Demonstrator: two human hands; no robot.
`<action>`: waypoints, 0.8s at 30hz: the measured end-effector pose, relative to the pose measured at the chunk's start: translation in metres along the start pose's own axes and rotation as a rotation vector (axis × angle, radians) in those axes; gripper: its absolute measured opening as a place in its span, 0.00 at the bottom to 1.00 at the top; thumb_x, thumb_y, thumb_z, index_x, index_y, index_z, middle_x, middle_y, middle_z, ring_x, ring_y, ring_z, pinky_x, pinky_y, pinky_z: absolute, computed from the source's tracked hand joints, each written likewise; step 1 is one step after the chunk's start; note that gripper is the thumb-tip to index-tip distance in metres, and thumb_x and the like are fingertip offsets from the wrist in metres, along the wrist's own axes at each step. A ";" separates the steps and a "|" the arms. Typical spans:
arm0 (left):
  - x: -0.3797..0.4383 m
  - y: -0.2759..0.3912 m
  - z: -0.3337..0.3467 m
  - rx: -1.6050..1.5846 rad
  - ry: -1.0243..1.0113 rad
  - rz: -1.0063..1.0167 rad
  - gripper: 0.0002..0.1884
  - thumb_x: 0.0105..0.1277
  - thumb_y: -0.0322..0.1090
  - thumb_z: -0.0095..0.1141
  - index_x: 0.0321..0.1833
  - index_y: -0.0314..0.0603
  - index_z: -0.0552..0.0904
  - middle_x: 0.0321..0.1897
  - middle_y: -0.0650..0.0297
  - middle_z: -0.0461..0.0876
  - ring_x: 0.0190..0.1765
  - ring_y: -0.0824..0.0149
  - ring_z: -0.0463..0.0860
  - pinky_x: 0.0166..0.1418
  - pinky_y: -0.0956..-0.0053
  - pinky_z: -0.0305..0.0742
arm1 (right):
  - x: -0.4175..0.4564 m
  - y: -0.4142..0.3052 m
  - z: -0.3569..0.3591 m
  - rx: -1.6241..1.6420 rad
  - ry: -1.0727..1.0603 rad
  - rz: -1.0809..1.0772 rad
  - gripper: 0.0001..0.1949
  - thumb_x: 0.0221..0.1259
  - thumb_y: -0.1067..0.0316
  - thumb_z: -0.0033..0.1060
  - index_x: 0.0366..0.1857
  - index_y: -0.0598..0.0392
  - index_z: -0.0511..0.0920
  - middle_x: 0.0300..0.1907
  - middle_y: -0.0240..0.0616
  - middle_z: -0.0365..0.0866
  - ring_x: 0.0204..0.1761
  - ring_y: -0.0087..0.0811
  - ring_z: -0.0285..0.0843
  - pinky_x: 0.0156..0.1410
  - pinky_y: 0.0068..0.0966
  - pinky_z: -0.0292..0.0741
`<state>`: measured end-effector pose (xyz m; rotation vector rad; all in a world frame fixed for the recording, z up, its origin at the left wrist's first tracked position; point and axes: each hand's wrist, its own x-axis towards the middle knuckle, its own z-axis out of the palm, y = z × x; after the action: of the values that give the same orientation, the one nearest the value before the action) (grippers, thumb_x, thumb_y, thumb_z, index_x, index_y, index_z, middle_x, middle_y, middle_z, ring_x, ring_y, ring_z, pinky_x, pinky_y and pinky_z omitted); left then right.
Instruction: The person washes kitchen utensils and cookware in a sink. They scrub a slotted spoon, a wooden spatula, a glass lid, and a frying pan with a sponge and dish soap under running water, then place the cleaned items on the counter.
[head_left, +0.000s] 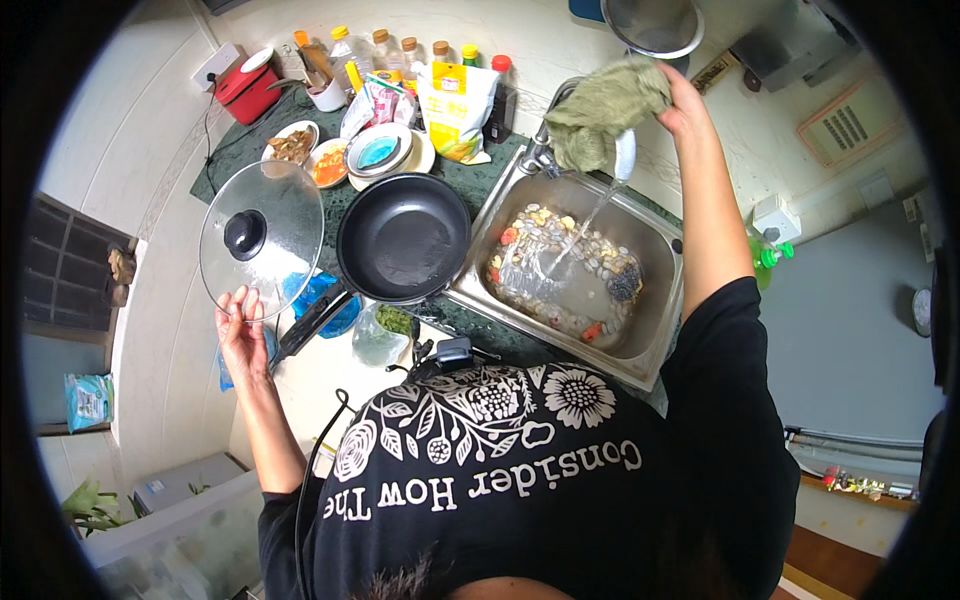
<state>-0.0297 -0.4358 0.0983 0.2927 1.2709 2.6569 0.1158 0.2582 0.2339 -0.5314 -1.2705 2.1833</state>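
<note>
My left hand (244, 337) pinches the rim of a clear glass pot lid (289, 217), which has a black knob (245, 234) and is held up at the left. Beside the lid rests a black frying pan (405, 232) on the green stone counter, its handle (319, 319) pointing toward me. My right hand (679, 101) grips a crumpled olive-green cloth (607, 109) over the tap. From the tap's white spout (625, 154) water runs into the stainless steel sink (645, 360). Pale pebble-like bits, orange scraps and a dark scouring pad (626, 283) lie in the basin.
Behind the pan stand plates of food (330, 163), stacked dishes (379, 150), a yellow-and-white packet (457, 112) and several bottles (382, 52). A red cooker (247, 90) is at the back left. A metal strainer (656, 26) hangs above the tap. Plastic bags (379, 337) lie near the handle.
</note>
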 end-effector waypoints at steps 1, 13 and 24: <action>0.004 -0.003 -0.011 0.019 0.050 -0.004 0.17 0.65 0.25 0.55 0.56 0.38 0.69 0.55 0.46 0.75 0.58 0.50 0.77 0.58 0.62 0.79 | 0.010 0.008 -0.021 0.023 0.091 0.022 0.13 0.69 0.66 0.44 0.45 0.63 0.76 0.44 0.45 0.81 0.46 0.37 0.80 0.55 0.37 0.78; 0.044 -0.042 -0.054 0.208 0.373 -0.158 0.13 0.70 0.25 0.44 0.54 0.37 0.61 0.50 0.39 0.76 0.51 0.43 0.80 0.48 0.54 0.82 | -0.028 0.053 -0.044 -0.775 0.414 -0.215 0.24 0.60 0.52 0.61 0.57 0.52 0.74 0.58 0.36 0.72 0.60 0.32 0.66 0.61 0.42 0.65; 0.115 -0.124 -0.095 0.135 0.461 -0.306 0.12 0.70 0.22 0.42 0.53 0.41 0.59 0.47 0.38 0.77 0.43 0.42 0.84 0.35 0.56 0.86 | -0.110 0.049 -0.004 -0.555 0.192 -0.351 0.15 0.65 0.69 0.55 0.54 0.57 0.75 0.55 0.35 0.75 0.57 0.26 0.72 0.60 0.28 0.71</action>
<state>-0.1548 -0.4015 -0.0461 -0.4891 1.4784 2.4522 0.1897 0.1712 0.1956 -0.6520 -1.7139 1.4506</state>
